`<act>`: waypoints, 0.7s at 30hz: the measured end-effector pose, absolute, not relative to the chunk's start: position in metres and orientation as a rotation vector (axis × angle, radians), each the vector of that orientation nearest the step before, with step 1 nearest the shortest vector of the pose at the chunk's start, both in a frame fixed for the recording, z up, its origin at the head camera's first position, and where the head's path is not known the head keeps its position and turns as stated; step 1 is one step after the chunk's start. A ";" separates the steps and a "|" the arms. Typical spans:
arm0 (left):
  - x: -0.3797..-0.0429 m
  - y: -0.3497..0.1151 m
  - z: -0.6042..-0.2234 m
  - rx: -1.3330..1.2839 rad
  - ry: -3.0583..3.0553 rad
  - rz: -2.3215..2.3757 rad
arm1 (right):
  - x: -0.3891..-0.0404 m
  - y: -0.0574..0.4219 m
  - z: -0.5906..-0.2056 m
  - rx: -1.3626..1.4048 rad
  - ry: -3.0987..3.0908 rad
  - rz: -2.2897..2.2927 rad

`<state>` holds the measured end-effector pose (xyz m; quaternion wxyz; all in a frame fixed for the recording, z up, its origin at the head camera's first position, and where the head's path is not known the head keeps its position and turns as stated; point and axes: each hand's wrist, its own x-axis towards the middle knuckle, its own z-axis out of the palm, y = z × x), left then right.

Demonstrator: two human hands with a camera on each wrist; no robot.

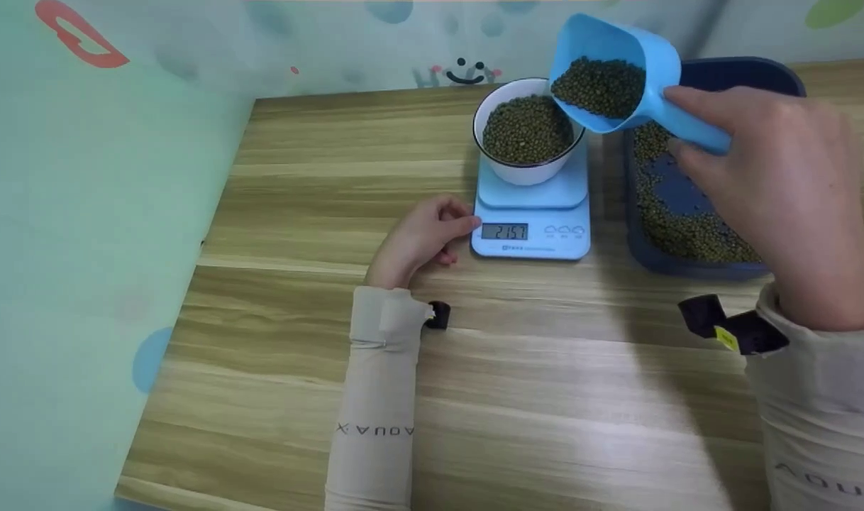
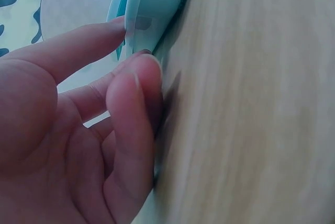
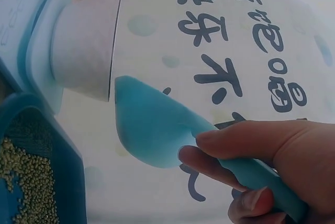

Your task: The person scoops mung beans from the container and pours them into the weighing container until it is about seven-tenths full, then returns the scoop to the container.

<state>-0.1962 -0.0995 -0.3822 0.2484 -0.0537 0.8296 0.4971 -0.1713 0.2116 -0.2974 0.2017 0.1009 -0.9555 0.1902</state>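
My right hand (image 1: 794, 163) grips the handle of a light-blue scoop (image 3: 152, 124) heaped with mung beans (image 1: 599, 89). The scoop is tilted, its lip right at the right rim of a white bowl (image 1: 528, 174). More mung beans fill much of that bowl, which stands on a light-blue kitchen scale (image 1: 531, 245). The lit display (image 1: 504, 232) shows the digits 2157. Beside the scale's left edge rests my left hand (image 1: 432, 231). In the left wrist view its thumb and a bent finger pinch the edge of the scale.
Right of the scale stands a dark-blue tub (image 1: 641, 248) with mung beans spread over its bottom, partly hidden by my right hand. A wood-grain table (image 1: 297, 298) carries everything. Behind it rises a printed wall covering (image 1: 347, 50).
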 end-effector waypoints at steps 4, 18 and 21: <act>-0.196 -0.100 -0.382 -0.148 2.267 1.347 | -0.171 0.211 -0.299 0.316 -2.638 0.522; -0.197 -0.098 -0.383 -0.161 2.264 1.358 | -0.165 0.201 -0.292 0.368 -2.564 0.461; -0.196 -0.098 -0.384 -0.160 2.263 1.362 | -0.164 0.196 -0.292 0.393 -2.544 0.454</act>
